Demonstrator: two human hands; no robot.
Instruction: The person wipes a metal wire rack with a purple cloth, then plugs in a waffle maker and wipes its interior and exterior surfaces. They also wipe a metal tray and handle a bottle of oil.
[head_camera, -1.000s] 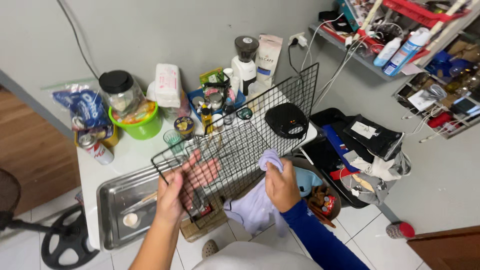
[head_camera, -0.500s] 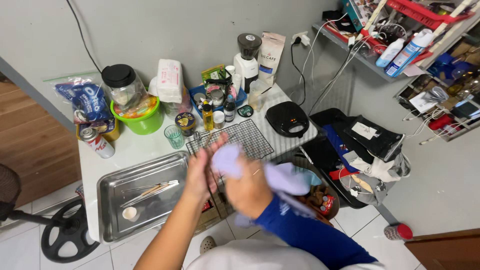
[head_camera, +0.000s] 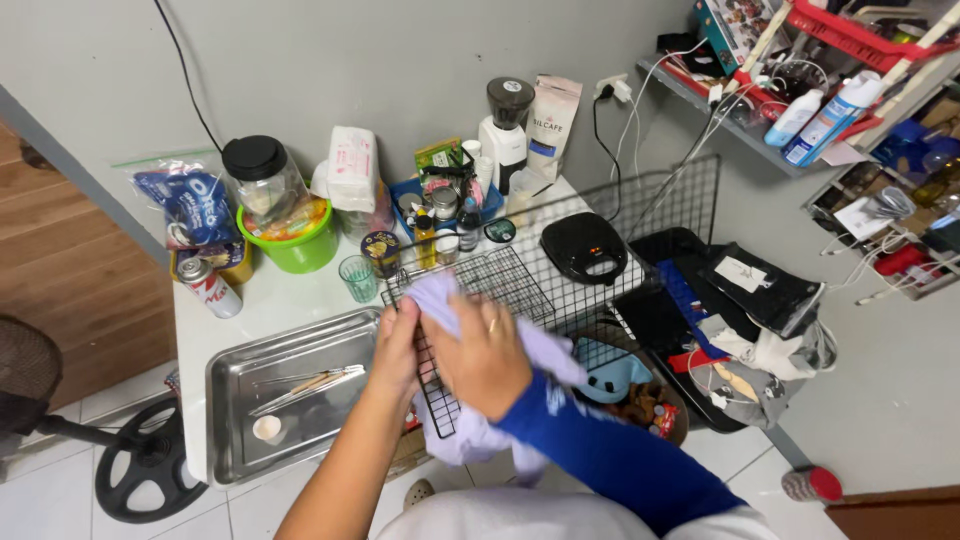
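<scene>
Closest to us, over the front edge of the white table (head_camera: 300, 290), our right hand (head_camera: 482, 352), in a blue sleeve, lies palm down with its fingers curled over a pale lilac cloth (head_camera: 470, 435), pressing it onto a black wire rack (head_camera: 500, 285); the cloth bunches under the palm, pokes out past the fingertips and hangs off the table edge below. Just beside it, our left hand (head_camera: 397, 347) grips the near left side of the rack, its fingers wrapped around the wires and touching the cloth. We see the rack lying roughly flat, its near end jutting over the table edge under both hands and its far end reaching toward the wall. Left of our hands sits a steel tray (head_camera: 240, 440) with thin metal tongs (head_camera: 300, 385) and a small round white piece in it. Further back we find a green drinking glass (head_camera: 357, 277), a red drink can (head_camera: 208, 287) lying tilted, a green bowl (head_camera: 300, 245) and a clear jar with a black lid (head_camera: 262, 180). A small black sandwich maker (head_camera: 585, 245) rests behind the rack on the right. Against the wall stand a coffee grinder (head_camera: 505, 130) and a pale coffee bag (head_camera: 552, 125), and a larger wire grid (head_camera: 650, 215) leans beyond the table's right end.
</scene>
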